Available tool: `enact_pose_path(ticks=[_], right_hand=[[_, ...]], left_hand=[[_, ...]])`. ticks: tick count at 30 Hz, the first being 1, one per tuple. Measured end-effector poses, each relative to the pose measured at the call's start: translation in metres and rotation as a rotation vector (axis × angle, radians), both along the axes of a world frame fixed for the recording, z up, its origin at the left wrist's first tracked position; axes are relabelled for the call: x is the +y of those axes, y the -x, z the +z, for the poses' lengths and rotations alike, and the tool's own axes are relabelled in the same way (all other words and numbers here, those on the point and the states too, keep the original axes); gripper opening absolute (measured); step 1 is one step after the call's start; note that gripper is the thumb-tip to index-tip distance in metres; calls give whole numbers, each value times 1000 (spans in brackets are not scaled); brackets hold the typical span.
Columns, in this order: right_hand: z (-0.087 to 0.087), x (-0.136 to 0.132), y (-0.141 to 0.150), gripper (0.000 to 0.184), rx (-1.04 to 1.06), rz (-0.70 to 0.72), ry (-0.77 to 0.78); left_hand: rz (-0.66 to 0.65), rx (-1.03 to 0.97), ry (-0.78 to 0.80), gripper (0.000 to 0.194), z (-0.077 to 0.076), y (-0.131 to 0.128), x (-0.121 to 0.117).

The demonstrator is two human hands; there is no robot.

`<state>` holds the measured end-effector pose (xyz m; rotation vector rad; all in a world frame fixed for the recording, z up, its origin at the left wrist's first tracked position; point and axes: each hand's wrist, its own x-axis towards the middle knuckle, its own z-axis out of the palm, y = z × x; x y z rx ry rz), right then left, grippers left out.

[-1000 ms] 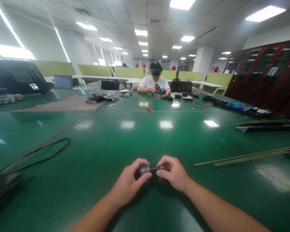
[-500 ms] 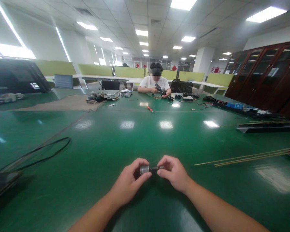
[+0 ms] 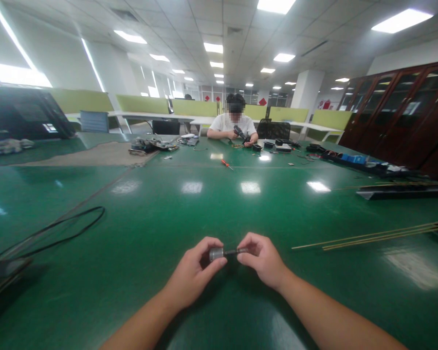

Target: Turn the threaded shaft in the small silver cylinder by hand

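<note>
Over the green tabletop [image 3: 160, 214], both of my hands are on a small grey metal cylinder with a dark, thin shaft [image 3: 216, 253]. Its exact kind cannot be made out. The wide cylinder end lies between the thumb and fingers of my left hand [image 3: 195, 267]. At the other end, my right hand [image 3: 263, 257] pinches the shaft, and its fingertips hide the tip. The part is held roughly level, with a short stretch of shaft showing between the hands.
Across the table a person [image 3: 233, 124] holds a dark power tool [image 3: 240, 133]. A red screwdriver [image 3: 225, 164] lies mid-table. Thin brass-coloured rods [image 3: 365, 236] and a black tray [image 3: 401, 192] are at right. A black cable loop [image 3: 91, 221] lies at left.
Almost nothing differs. My right fingers seem to cover slightly more of the shaft, and the whole view has shifted a little.
</note>
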<state>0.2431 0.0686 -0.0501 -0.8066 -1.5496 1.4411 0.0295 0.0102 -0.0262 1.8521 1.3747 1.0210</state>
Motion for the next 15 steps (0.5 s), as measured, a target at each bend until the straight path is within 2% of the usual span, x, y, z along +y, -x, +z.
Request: enact_pose_path(ticks=[15], right_hand=[[6,-1,0,13,39,-27,39]], left_hand=[[45,-61,27,24,3,0,0]])
